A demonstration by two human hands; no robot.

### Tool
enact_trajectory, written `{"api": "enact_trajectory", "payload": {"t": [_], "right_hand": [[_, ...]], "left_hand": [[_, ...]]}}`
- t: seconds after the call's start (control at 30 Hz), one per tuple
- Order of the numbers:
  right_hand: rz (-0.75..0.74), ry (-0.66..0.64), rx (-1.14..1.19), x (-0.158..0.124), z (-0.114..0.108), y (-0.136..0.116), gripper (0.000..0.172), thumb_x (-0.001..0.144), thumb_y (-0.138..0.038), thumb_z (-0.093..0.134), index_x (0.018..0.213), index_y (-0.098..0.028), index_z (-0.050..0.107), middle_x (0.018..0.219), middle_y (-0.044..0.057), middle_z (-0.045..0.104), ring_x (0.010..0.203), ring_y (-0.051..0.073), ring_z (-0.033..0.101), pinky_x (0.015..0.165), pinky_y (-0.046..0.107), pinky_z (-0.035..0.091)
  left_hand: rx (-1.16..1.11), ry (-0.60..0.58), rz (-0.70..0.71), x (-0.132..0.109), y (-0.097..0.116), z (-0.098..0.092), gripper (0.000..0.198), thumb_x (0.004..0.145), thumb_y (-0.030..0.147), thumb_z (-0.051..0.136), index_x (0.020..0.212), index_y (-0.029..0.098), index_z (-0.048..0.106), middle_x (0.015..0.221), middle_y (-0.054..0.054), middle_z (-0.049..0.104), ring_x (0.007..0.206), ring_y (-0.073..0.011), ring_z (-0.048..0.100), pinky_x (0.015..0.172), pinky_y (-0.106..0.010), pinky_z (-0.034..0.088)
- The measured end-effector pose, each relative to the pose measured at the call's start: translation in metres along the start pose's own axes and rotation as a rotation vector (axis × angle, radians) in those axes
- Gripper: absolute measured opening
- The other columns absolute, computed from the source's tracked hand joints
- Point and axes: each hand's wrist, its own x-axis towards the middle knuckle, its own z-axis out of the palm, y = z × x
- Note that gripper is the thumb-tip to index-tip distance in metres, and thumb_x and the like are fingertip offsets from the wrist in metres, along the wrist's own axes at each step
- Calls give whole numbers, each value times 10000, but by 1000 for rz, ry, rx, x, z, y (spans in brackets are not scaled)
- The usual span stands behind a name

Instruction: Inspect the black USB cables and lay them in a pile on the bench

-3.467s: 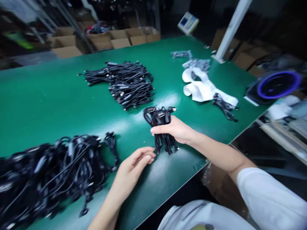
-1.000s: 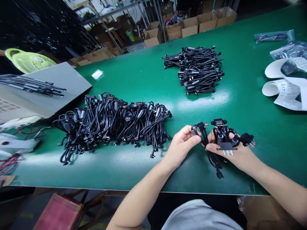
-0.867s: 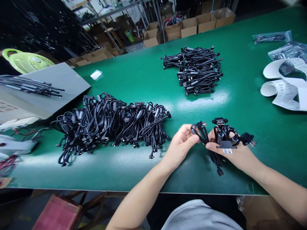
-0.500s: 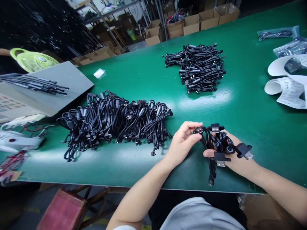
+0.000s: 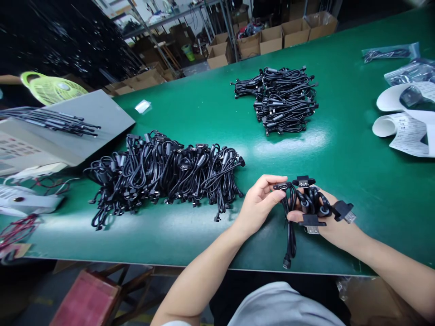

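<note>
Between its thumb and fingers, my left hand (image 5: pixel 261 201) pinches the USB connector end of a black cable (image 5: pixel 290 233). That cable is folded into a bundle, and its lower end hangs down over the green table. My right hand (image 5: pixel 328 222) is closed around several coiled black USB cables (image 5: pixel 312 201), whose metal plugs and sockets stick out on different sides. The right thumb lies across close to the left hand's cable; its fingers are mostly hidden. To the left lies a large heap of black cables (image 5: pixel 170 167), with a neater pile of bundled cables (image 5: pixel 285 99) farther back.
At the left stand a grey machine (image 5: pixel 98 117) with thin black cables on top and a green fan (image 5: pixel 54 88). Bagged cables (image 5: pixel 387 52) and curled printed sheets (image 5: pixel 406 129) lie at the right. A red stool (image 5: pixel 86 299) is below the front edge; cardboard boxes (image 5: pixel 270 40) stand behind.
The cable pinched in my left hand has come slightly away from the right hand's bunch, its hanging end swinging left. The right hand keeps its grip.
</note>
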Motion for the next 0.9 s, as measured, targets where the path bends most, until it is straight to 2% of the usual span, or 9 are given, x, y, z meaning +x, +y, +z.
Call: {"api": "enact_trajectory", "payload": {"t": [0.33, 0.57, 0.73, 0.83, 0.9], "right_hand": [[-15, 16, 14, -1, 1, 1, 273, 723, -272, 820, 892, -236, 609, 772, -42, 633, 675, 152, 562, 627, 266, 481], [-35, 32, -7, 2, 0, 8, 254, 737, -238, 800, 908, -251, 613, 777, -40, 640, 701, 172, 586, 646, 282, 491], [-22, 20, 11, 0, 1, 10, 339, 719, -225, 807, 1008, -255, 632, 873, -15, 692, 797, 204, 638, 713, 310, 511], [67, 38, 116, 4, -2, 10, 288, 697, -263, 824, 921, -210, 651, 783, -6, 680, 719, 189, 628, 665, 300, 495], [96, 87, 200, 8, -7, 11, 229, 710, -286, 814, 835, -188, 650, 675, -19, 632, 617, 154, 578, 612, 283, 459]], "left_hand": [[54, -1, 33, -1, 5, 1, 247, 912, 304, 665, 1145, 224, 680, 1159, -37, 689, 1065, -166, 621, 955, -276, 475], [72, 8, 67, -3, 1, 0, 278, 920, 318, 654, 1185, 234, 671, 1213, -49, 682, 1099, -191, 622, 994, -308, 467], [53, 24, 131, -2, -5, -2, 271, 914, 314, 665, 1178, 254, 679, 1208, -43, 680, 1084, -182, 629, 983, -295, 475], [13, 17, 165, 0, -8, -2, 343, 903, 322, 682, 1240, 273, 639, 1247, -46, 640, 1131, -185, 600, 1014, -307, 458], [-44, -9, 125, 1, -8, -1, 461, 883, 331, 707, 1320, 298, 563, 1263, -47, 599, 1110, -179, 591, 978, -311, 478]]}}
